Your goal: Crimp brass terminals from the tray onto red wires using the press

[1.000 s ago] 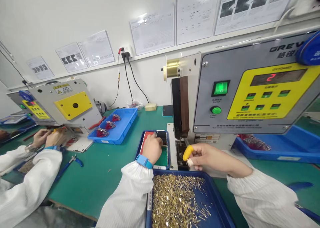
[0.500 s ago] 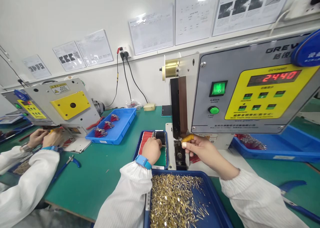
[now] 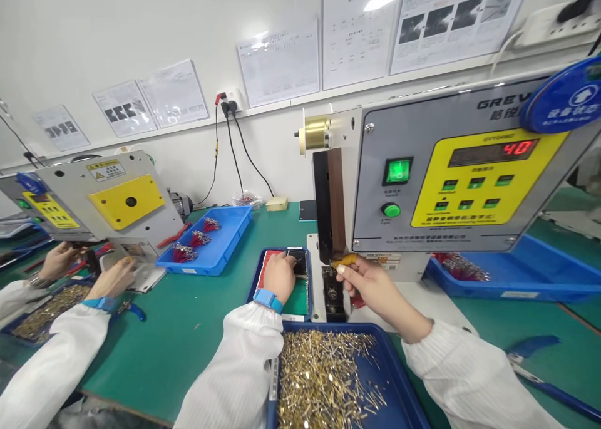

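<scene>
My left hand [image 3: 280, 274], with a blue wristband, rests knuckles-up in a small blue tray of red and black wires [image 3: 300, 299], its fingers curled onto the black wires. My right hand [image 3: 369, 283] is pinched shut at the foot of the dark press head [image 3: 328, 206] of a grey crimping machine [image 3: 462, 166]. A yellow cot [image 3: 346, 260] covers its fingertip, right at the tooling [image 3: 332, 290]. What it pinches is too small to make out. A large blue tray of loose gold terminals [image 3: 328, 379] lies near me between both arms.
A co-worker's hands [image 3: 110, 280] work at a second grey-and-yellow machine [image 3: 101, 200] on the left. A blue bin with red wire bundles [image 3: 211, 241] stands behind. Another blue bin [image 3: 507, 275] sits right of my machine. Blue-handled cutters [image 3: 535, 354] lie at right.
My right hand rose from above the terminal tray to the press head and stays there. My left hand stayed in the wire tray. The co-worker's near hand dropped toward the table. The camera shifted slightly.
</scene>
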`<state>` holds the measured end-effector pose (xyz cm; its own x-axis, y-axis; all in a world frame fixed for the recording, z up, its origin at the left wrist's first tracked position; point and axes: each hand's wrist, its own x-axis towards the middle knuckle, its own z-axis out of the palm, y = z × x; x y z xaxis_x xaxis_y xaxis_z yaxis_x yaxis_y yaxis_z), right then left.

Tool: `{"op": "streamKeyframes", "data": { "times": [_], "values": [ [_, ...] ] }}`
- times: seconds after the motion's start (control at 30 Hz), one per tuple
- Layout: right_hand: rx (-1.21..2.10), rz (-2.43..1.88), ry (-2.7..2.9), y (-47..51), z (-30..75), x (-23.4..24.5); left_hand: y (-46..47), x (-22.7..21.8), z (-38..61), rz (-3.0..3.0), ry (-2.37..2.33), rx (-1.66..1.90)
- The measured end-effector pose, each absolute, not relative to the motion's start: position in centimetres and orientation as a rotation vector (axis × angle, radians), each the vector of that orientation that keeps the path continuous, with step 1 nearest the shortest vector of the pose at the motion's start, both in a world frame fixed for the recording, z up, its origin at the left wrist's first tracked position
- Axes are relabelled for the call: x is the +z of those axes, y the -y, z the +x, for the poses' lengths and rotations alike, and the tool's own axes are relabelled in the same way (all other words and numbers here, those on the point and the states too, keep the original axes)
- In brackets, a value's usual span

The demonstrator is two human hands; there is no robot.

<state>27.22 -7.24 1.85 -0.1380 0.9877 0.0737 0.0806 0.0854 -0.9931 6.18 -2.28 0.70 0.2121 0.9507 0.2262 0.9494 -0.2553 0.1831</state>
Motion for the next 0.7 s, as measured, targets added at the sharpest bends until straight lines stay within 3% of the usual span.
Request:
{"op": "streamKeyframes", "data": {
  "times": [0.4, 0.7],
  "values": [
    [1.199, -1.131, 1.378, 7.2, 27.0, 1.7, 2.2, 0.6, 6.3, 2.434, -1.911, 0.453],
    [1.252, -1.121, 1.483, 7.2, 27.9, 2.0, 4.9, 1.4, 7.2, 2.603, -1.478, 1.146]
  ]
}}
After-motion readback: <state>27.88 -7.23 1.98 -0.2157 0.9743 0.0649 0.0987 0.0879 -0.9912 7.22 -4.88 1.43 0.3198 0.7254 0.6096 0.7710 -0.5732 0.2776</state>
